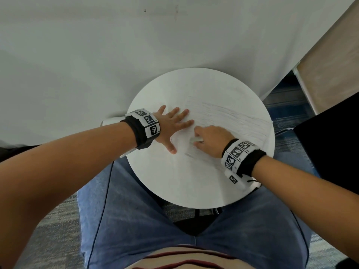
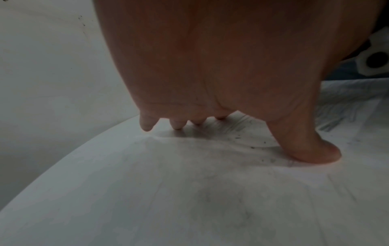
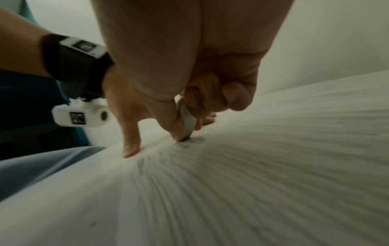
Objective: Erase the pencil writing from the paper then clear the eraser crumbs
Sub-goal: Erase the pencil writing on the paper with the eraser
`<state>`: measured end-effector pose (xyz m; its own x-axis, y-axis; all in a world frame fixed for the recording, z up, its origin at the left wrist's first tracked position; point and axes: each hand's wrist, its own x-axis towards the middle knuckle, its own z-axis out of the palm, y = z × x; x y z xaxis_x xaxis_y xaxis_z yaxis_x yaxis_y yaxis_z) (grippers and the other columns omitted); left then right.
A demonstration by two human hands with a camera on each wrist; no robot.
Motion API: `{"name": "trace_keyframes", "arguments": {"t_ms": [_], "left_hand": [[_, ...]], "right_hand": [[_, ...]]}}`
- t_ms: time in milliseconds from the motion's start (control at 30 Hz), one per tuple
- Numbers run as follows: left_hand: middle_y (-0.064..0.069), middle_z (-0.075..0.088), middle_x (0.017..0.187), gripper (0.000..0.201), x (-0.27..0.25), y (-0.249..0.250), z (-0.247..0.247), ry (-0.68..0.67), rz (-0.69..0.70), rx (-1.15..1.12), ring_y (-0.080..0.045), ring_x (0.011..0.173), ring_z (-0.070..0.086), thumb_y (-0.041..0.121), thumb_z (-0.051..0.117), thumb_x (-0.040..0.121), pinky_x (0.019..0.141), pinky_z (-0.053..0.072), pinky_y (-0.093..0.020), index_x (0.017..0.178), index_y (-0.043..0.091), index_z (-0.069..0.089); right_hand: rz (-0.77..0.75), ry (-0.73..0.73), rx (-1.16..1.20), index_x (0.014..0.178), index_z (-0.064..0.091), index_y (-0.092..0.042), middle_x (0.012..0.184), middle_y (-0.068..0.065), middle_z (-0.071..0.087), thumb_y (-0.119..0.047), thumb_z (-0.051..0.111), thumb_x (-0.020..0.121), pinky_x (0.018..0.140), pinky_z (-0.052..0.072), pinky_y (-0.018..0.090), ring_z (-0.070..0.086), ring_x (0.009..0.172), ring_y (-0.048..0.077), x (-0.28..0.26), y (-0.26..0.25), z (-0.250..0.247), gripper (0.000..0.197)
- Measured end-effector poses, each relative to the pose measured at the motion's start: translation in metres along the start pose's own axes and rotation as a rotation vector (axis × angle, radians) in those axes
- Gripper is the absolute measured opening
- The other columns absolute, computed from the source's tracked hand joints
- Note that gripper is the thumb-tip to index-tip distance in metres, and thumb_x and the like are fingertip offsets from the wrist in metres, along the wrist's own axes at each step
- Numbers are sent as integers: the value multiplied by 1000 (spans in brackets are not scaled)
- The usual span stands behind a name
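1. Your right hand (image 1: 211, 139) has its thumb and curled fingers pinching the white eraser (image 3: 186, 121), whose lower edge touches the paper (image 1: 223, 117).
2. Your left hand (image 1: 172, 126) lies flat at nine o'clock of the right hand, fingers spread, pressing the paper down.
3. Pencil writing (image 1: 233, 113) streaks the sheet toward two o'clock of the eraser.
4. Dark eraser crumbs (image 2: 261, 143) lie by your left thumb.
5. The paper lies on the round white table (image 1: 194, 187).
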<state>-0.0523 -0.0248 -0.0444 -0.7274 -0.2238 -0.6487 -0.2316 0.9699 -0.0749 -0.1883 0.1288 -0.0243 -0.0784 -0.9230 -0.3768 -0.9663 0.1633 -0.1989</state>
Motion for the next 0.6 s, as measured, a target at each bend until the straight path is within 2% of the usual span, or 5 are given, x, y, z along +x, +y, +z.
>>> {"name": "trace_keyframes", "arguments": {"t_ms": [167,233,367,500,600], "left_hand": [[-2,-33,164,129,0,0,0,-1,7,10,-33,154,-17,83,63,72,119,1,-69,156,37,-24],[-2,-34,163,130,0,0,0,-5,9,8,-34,154,-18,82,64,73,119,1,-69,156,37,-24],[-1,-33,164,129,0,1,-1,-1,7,-7,-34,154,-18,81,65,73,119,0,-69,156,37,-24],[-1,-34,163,129,0,-1,-1,-4,8,2,-34,154,-18,82,63,73,119,0,-69,156,38,-25],[-1,-34,163,129,-1,0,-2,-12,8,-2,-34,154,-19,81,64,73,119,-1,-69,156,38,-24]], "right_hand": [[-167,-104,-84,122,43,-15,105,6,61,-34,39,99,66,44,35,61,87,29,-20,-30,17,30],[-133,-122,-26,119,47,-18,105,5,63,-40,40,98,69,45,35,60,87,27,-11,-21,10,31],[16,28,-63,125,46,-16,110,7,63,-37,42,99,69,42,33,61,92,28,2,-5,-4,34],[-181,-73,-135,126,42,-14,107,6,63,-32,40,100,63,42,33,62,87,28,-14,-36,15,32],[-84,-56,-69,126,46,-17,113,6,62,-37,42,99,70,44,34,61,94,27,2,-16,3,34]]}}
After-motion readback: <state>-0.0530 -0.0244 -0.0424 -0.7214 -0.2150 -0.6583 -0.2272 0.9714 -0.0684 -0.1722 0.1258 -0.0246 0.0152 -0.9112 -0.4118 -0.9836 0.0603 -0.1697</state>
